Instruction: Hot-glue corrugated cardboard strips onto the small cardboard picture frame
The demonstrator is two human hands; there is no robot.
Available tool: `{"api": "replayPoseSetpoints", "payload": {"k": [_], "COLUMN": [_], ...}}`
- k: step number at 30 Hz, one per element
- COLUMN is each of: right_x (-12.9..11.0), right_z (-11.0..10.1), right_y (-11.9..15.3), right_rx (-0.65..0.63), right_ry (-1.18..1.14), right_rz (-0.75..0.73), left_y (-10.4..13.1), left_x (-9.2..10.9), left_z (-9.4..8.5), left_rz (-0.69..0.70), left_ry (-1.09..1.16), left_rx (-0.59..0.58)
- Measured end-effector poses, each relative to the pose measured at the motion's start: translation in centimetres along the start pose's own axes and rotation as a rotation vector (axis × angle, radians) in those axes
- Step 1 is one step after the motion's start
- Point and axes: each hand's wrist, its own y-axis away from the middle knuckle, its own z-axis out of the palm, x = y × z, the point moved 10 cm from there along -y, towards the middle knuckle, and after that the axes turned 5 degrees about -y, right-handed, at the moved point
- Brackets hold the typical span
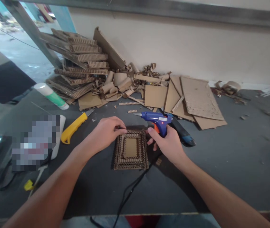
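Note:
A small rectangular frame of corrugated cardboard strips [130,149] lies flat on the dark grey table [232,164]. My left hand [107,131] rests on the frame's far left corner, fingers curled down onto its top edge. My right hand [167,144] grips a blue hot glue gun [155,119] with an orange trigger, held just beyond the frame's right side. Its nozzle points left and a small red light shows on its body. The gun's black cord [130,190] runs toward me over the table edge.
A yellow utility knife [74,127] lies left of the frame. A green-and-white tube [51,95] and a stack of corrugated strips [78,63] stand at the back left. Flat cardboard sheets [196,98] and scraps lie behind. A blurred object [36,142] sits at left.

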Motion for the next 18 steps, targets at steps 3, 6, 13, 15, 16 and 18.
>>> {"api": "replayPoseSetpoints", "payload": {"k": [3,6,13,15,16,18], "right_x": [-0.3,-0.7,-0.5,-1.1,-1.4,-1.7], "right_z": [-0.1,-0.6,-1.4,-2.3,-2.8,-3.5], "right_y": [0.0,0.1,-0.1,0.1,0.2,0.4], "right_rx": [0.008,0.045,0.107,0.183,0.225,0.276], "right_ry": [-0.053,-0.102,-0.142,-0.16,-0.178,-0.237], "right_rz": [-0.036,-0.073,-0.08,-0.138,-0.168,-0.208], "left_y": [0.1,0.3,0.6,0.7,0.7,0.8], "left_x": [0.5,0.8,-0.1,-0.7,-1.2,-2.3], "left_z": [-0.1,-0.1,-0.6,-1.0,-1.2,-1.3], "left_rz": [0.066,0.073,-0.064,-0.116,-0.151,-0.225], "left_ry": [-0.016,-0.057,0.003,0.051,0.088,0.215], "left_rx": [0.017,0.032,0.06,0.095,0.117,0.16]}}
